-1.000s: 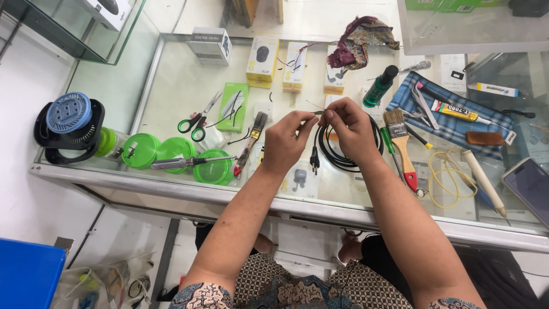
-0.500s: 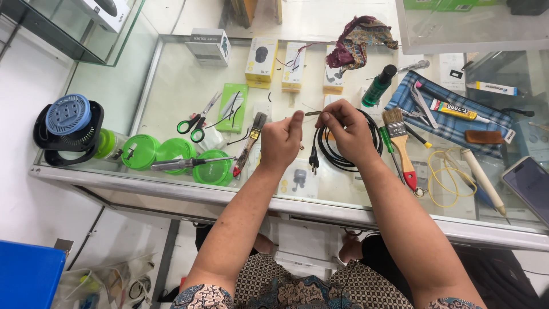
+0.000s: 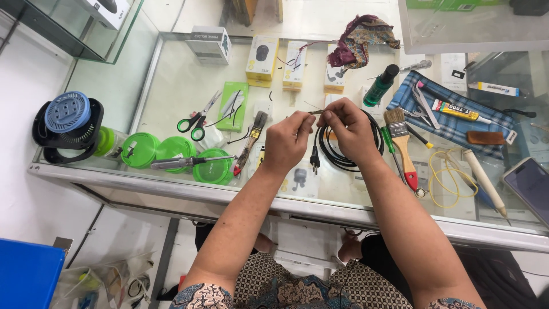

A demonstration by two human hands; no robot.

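Black cable (image 3: 343, 154) end pinched between my left hand (image 3: 286, 140) and right hand (image 3: 351, 129) fingertips; I'd judge short, steady twists above the glass counter (image 3: 171, 86) best.

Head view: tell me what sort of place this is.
Probably a small electronics repair or accessories shop counter. Boxed gadgets lie inside a glass display case, hand tools like scissors and a screwdriver cover it, and both hands work a black power cable.
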